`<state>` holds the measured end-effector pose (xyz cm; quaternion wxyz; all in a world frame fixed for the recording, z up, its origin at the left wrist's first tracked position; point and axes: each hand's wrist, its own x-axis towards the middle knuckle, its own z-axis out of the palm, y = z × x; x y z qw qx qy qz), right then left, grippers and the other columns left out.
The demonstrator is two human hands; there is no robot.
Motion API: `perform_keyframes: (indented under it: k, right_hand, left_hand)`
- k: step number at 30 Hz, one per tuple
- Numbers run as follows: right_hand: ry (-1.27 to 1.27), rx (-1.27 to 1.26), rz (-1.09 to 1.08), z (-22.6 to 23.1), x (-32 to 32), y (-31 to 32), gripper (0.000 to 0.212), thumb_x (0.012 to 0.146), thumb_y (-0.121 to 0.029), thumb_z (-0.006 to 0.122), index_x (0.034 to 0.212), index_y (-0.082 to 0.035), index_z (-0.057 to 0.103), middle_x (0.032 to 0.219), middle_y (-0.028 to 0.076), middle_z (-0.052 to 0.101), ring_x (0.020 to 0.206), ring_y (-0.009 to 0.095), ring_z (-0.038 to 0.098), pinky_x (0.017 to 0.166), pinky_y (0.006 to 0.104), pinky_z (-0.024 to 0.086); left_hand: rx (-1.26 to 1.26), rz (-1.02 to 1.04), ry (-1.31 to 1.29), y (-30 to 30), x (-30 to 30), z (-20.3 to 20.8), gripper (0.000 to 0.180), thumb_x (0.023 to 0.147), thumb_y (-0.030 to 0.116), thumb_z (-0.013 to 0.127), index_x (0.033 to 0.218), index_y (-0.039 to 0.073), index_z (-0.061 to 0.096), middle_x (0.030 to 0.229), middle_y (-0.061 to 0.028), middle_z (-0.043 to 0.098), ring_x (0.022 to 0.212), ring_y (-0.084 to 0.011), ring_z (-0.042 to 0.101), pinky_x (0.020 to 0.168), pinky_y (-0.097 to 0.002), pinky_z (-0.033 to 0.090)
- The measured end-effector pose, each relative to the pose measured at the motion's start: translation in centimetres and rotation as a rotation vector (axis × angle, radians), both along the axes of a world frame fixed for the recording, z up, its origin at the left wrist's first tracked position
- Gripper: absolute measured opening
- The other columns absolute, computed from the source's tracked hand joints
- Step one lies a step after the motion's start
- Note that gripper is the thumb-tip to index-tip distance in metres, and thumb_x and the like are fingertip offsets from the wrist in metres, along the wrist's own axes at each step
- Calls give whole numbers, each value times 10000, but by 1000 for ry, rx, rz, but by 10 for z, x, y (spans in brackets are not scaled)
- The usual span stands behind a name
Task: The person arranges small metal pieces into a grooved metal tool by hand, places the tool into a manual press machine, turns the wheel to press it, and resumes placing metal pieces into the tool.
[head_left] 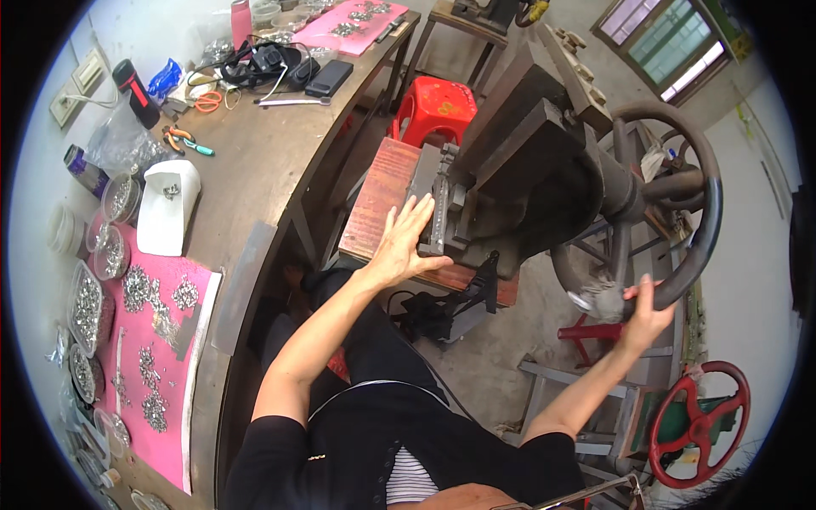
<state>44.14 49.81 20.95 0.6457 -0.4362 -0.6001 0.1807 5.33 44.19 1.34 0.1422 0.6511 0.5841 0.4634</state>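
Note:
My left hand (398,248) reaches forward with its fingers stretched out. Its fingertips lie at the near end of a narrow metal fixture (439,208), and no object shows in its grasp. The fixture sits at the foot of a heavy dark hand press (531,140), beside a reddish wooden board (380,191). At the right, my right hand (649,318) is wrapped round the lower rim of the press's large handwheel (711,200). Some grey fluffy wrapping (602,299) covers the wheel just left of that hand. The fixture's underside is hidden.
On the left workbench (234,161) lie a pink sheet (174,387) with piles of small metal parts, a white scoop-like tray (157,229), pliers (177,140) and a dark phone-shaped slab (330,78). A red stool (444,106) stands beyond the board; a red handwheel (699,425) is lower right.

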Motion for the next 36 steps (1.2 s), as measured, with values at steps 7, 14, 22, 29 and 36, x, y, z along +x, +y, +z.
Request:
perform_keyframes:
  k: [7, 14, 22, 29, 36]
  right_hand:
    - [-256, -167, 185, 131, 7, 50, 303, 974, -218, 702, 1117, 24, 588, 775, 34, 544, 524, 107, 506, 506, 247, 421]
    - [-307, -340, 213, 183, 8, 99, 263, 989, -291, 697, 935, -79, 551, 782, 19, 608, 483, 73, 516, 436, 225, 404]
    - [-329, -353, 292, 175, 11, 87, 214, 1011, -237, 651, 960, -56, 549, 757, 31, 589, 503, 80, 500, 469, 233, 424]
    - [-114, 275, -96, -24, -14, 3, 388, 966, -20, 627, 1308, 60, 463, 833, 94, 567, 590, 142, 563, 584, 315, 547]
    - [-385, -203, 64, 135, 4, 41, 225, 960, -169, 698, 1060, -23, 559, 717, 17, 536, 569, 99, 514, 546, 271, 490]
  left_hand:
    - [-170, -149, 120, 26, -20, 25, 1162, 732, 568, 853, 1617, 62, 295, 1683, -160, 275, 1576, -435, 93, 1245, -635, 82]
    - [-120, -157, 145, 57, -15, 15, 1215, 712, 644, 826, 1612, 39, 277, 1674, -172, 289, 1564, -467, 107, 1234, -659, 81]
    - [-144, -160, 112, 64, -13, 17, 1223, 712, 649, 822, 1609, 25, 272, 1669, -189, 289, 1559, -472, 124, 1236, -650, 83]
    - [-219, -147, 138, 65, -19, 17, 1218, 711, 657, 820, 1599, 12, 292, 1668, -205, 284, 1556, -476, 136, 1235, -651, 87]
    - [-171, -152, 100, 64, -12, 22, 1184, 721, 637, 827, 1585, 0, 329, 1661, -202, 305, 1561, -451, 152, 1252, -600, 95]
